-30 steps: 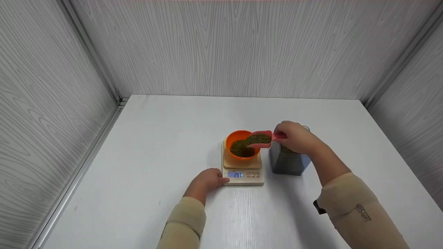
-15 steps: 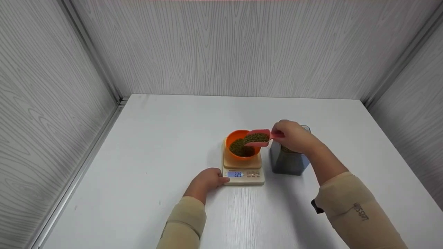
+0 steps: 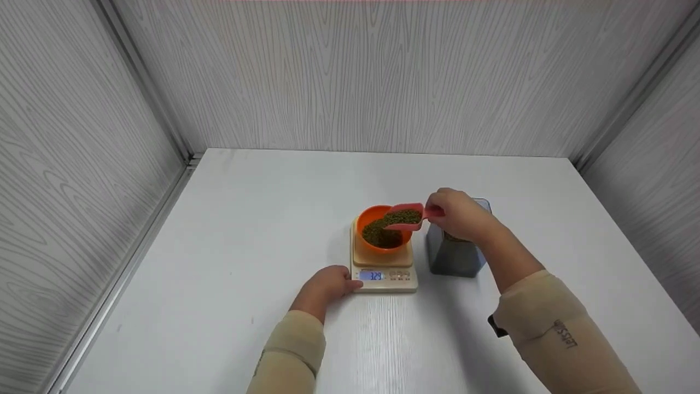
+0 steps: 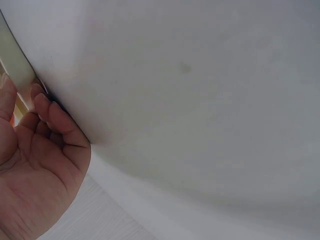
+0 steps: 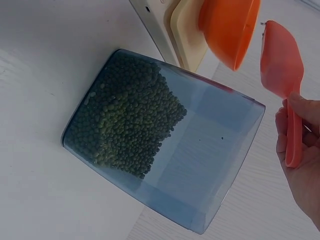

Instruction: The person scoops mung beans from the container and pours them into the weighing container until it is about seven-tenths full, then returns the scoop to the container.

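A kitchen scale (image 3: 402,284) with a lit display, reading what looks like 3.29, carries an orange bowl (image 3: 406,245) with green beans (image 3: 377,236) in it. My left hand (image 3: 329,283) grips the scale's front left corner, thumb on top and fingers curled against the side, as the left wrist view shows. Above the bowl's right side, my right hand (image 3: 458,215) holds a pink scoop (image 3: 414,225) by its handle. Green beans fill the scoop, its tip pointing into the bowl. In the right wrist view the scoop (image 5: 281,60) shows from its underside.
Below my right hand stands a clear bluish container (image 3: 455,262), close to the scale's right side. Its lower part holds green beans (image 5: 131,120). Grey wood-grain panels (image 3: 350,76) rise behind and beside the white table (image 3: 246,219).
My right hand and the scoop have shifted slightly left and away from me. The display has gone from about 2.97 to 3.29. My left hand stays in place.
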Demonstrator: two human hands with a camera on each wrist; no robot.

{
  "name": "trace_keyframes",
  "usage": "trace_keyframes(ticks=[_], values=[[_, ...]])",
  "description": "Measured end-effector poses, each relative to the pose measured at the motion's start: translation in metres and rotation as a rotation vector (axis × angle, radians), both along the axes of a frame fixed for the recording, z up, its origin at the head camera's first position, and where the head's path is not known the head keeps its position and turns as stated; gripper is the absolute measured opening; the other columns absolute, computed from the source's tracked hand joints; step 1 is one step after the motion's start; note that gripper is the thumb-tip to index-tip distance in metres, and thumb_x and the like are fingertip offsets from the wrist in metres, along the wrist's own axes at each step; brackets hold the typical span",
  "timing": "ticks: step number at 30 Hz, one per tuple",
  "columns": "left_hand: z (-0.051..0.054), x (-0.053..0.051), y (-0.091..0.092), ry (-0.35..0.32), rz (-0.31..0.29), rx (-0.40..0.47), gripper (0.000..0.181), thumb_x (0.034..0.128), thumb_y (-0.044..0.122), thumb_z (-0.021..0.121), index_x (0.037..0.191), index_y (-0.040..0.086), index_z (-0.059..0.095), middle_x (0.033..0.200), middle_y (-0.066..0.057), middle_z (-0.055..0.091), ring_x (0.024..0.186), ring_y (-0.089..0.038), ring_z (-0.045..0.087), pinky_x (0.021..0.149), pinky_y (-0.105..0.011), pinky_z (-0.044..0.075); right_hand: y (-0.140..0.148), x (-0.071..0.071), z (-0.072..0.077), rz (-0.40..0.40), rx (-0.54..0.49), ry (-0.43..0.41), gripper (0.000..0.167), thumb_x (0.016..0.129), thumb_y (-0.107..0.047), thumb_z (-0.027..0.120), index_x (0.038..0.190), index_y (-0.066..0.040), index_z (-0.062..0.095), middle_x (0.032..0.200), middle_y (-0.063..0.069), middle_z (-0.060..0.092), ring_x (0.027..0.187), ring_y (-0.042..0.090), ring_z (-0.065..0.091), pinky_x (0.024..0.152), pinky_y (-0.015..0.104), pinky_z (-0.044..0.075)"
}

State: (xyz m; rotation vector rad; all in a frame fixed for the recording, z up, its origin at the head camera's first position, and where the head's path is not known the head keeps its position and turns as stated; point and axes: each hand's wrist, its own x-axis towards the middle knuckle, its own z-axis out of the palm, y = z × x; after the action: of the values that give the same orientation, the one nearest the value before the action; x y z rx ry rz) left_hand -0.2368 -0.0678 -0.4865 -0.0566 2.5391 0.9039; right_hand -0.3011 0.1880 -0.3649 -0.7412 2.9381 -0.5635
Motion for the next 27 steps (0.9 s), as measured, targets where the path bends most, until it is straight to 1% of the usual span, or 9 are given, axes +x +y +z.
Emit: trace_keyframes(ticks=[5,11,17,20,27], values=[[0.0003,0.0000,-0.0001,0.009,-0.009,0.000,0.030,0.0839,0.039,0.063,0.076,0.011,0.055,0.070,-0.002,0.048,0.070,-0.018,0.046,0.067,-0.032,0.037,-0.0020,0.0000,0.0023,-0.010,0.020,-0.003,0.010,0.085,-0.006,0.059,0.094,-0.006,0.063,0.087,0.007,0.056,0.078,0.022,0.052,0.072,0.036,0.048],[0.0011,0.0004,-0.0002,0.002,0.000,0.004,0.029,0.0839,0.038,0.063,0.078,0.011,0.057,0.073,-0.003,0.051,0.074,-0.019,0.048,0.071,-0.035,0.039,-0.0042,0.0007,0.0040,0.008,0.031,0.018,0.011,0.085,-0.005,0.060,0.094,-0.005,0.063,0.087,0.008,0.056,0.079,0.022,0.052,0.071,0.036,0.048],[0.0038,0.0009,0.0001,-0.004,-0.006,-0.012,0.029,0.0835,0.038,0.064,0.077,0.011,0.056,0.072,-0.003,0.051,0.072,-0.018,0.049,0.068,-0.033,0.039,-0.0061,0.0019,0.0069,0.025,0.056,0.042,0.011,0.084,-0.006,0.061,0.095,-0.006,0.063,0.087,0.008,0.056,0.078,0.022,0.052,0.071,0.035,0.048],[0.0043,0.0016,-0.0002,-0.010,-0.004,-0.004,0.027,0.0847,0.037,0.062,0.077,0.011,0.056,0.072,-0.002,0.051,0.072,-0.018,0.048,0.068,-0.032,0.038,-0.0059,0.0019,0.0081,0.017,0.062,0.033,0.011,0.083,-0.005,0.062,0.094,-0.006,0.063,0.087,0.007,0.056,0.078,0.022,0.052,0.071,0.035,0.048],[0.0011,0.0017,-0.0001,0.000,0.002,0.016,0.029,0.0836,0.037,0.064,0.075,0.011,0.055,0.070,-0.002,0.048,0.070,-0.018,0.046,0.068,-0.033,0.038,-0.0061,0.0013,0.0074,-0.026,0.054,-0.024,0.012,0.083,-0.005,0.062,0.095,-0.007,0.064,0.088,0.006,0.056,0.078,0.022,0.052,0.069,0.034,0.048]])
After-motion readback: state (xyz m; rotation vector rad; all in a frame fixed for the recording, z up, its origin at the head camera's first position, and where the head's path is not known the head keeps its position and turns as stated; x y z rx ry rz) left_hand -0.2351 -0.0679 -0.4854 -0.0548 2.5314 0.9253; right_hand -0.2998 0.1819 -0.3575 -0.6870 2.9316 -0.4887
